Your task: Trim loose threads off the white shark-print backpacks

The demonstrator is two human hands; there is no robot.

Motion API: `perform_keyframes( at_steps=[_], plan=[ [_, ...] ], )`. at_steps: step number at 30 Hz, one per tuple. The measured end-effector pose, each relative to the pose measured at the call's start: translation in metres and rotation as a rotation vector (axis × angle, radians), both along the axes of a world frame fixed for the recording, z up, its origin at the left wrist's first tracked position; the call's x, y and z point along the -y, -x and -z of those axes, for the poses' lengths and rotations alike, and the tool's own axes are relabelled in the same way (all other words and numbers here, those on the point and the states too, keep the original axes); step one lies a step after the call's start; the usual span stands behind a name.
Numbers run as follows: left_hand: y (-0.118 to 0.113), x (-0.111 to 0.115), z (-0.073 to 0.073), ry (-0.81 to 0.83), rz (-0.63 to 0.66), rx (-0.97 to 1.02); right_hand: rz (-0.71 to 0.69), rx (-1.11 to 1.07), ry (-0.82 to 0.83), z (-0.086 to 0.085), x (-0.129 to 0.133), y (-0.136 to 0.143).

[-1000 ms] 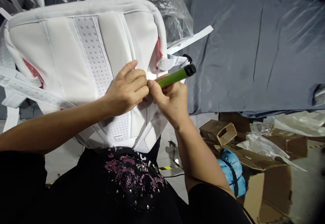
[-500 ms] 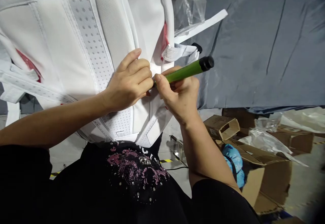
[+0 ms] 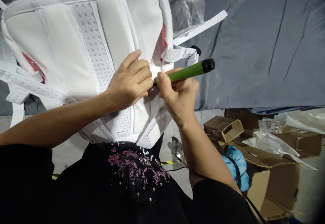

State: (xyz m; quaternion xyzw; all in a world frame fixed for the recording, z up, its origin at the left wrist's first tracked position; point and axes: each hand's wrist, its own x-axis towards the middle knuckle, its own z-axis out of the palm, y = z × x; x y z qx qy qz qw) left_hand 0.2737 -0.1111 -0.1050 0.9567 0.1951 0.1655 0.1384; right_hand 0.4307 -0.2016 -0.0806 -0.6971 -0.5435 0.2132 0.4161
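Note:
A white backpack (image 3: 111, 24) lies with its padded back panel up, against the front of my body. My left hand (image 3: 132, 78) is closed on its white fabric right of the dotted middle strip; what lies under the curled fingers is hidden. In my right hand (image 3: 180, 92) is a green pen-like tool (image 3: 188, 72) with a black end, slanting up to the right. Its thin dark tip reaches the fabric right beside my left fingers. A white shoulder strap (image 3: 40, 85) crosses the lower left of the bag.
Grey sheeting (image 3: 254, 48) covers the table. Clear plastic (image 3: 188, 7) and a loose white strap (image 3: 203, 27) lie right of the bag. On the floor at right are an open cardboard box (image 3: 281, 183), a smaller carton (image 3: 223, 128) and a light-blue bundle (image 3: 236, 166).
The tool and right thumb have shifted slightly right, showing more of the dark tip. My left hand keeps its hold. The upper left part of the bag sits slightly lower and further right in view.

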Motion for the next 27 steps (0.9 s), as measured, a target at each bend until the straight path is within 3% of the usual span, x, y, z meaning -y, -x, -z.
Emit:
perform_keyframes(
  at_steps=[7, 10, 13, 17, 23, 25, 27],
  plan=[
    [0.008, -0.003, 0.007, -0.223, 0.048, 0.125, 0.043, 0.031, 0.065, 0.004, -0.002, 0.005],
    [0.009, -0.006, 0.011, -0.336, 0.067, 0.204, 0.020, 0.041, 0.176, 0.002, -0.004, 0.007],
    [0.007, -0.008, 0.006, -0.363, 0.075, 0.152, 0.044, 0.078, 0.261, -0.003, -0.008, 0.007],
    [0.006, -0.020, -0.019, -0.411, 0.161, -0.010, 0.046, 0.045, 0.252, -0.008, -0.011, 0.006],
    [0.005, -0.062, -0.062, -0.423, 0.299, -0.201, 0.024, 0.044, 0.212, -0.004, 0.008, 0.001],
    [0.006, -0.060, -0.080, -0.404, 0.284, -0.163, 0.043, -0.047, 0.097, -0.005, 0.022, 0.003],
    [0.013, -0.045, -0.102, -0.394, 0.244, -0.123, 0.014, -0.107, -0.171, -0.012, 0.039, 0.007]
  ],
)
